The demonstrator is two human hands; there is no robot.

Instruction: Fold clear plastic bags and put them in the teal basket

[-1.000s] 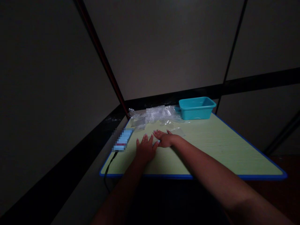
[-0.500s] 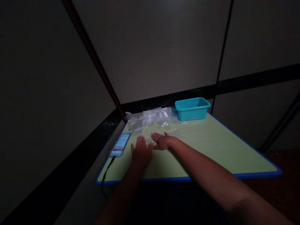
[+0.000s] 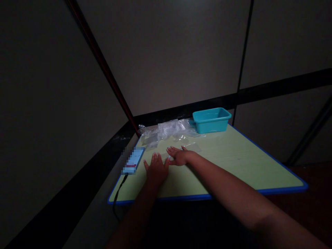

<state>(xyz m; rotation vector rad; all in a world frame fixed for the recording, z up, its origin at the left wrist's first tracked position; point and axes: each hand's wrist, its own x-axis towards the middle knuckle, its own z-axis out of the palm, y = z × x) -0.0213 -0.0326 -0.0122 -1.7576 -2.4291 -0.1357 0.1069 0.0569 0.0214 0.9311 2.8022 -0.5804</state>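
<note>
A clear plastic bag [image 3: 193, 147] lies flat on the pale green table [image 3: 238, 155], partly covered by my right hand. My right hand [image 3: 178, 156] rests palm down on it with the fingers stretched out to the left. Just left of it, my left hand [image 3: 157, 169] is spread out on the tabletop, its thumb close to the fingers of the right hand. Whether the bag reaches under the left palm is hidden. Beyond both hands lies a heap of crumpled clear plastic bags [image 3: 169, 129].
A turquoise plastic basket [image 3: 212, 125] stands at the back of the table beside the heap. At the left edge lies a phone [image 3: 134, 159], its screen blurred out, with a black cable [image 3: 117, 193] hanging over the edge. Dark panelled walls [image 3: 186, 62] enclose the table's back and left.
My left hand has drawn back slightly toward me, with its fingers a little more spread. The right hand stays in place on the bag. The view has shifted slightly.
</note>
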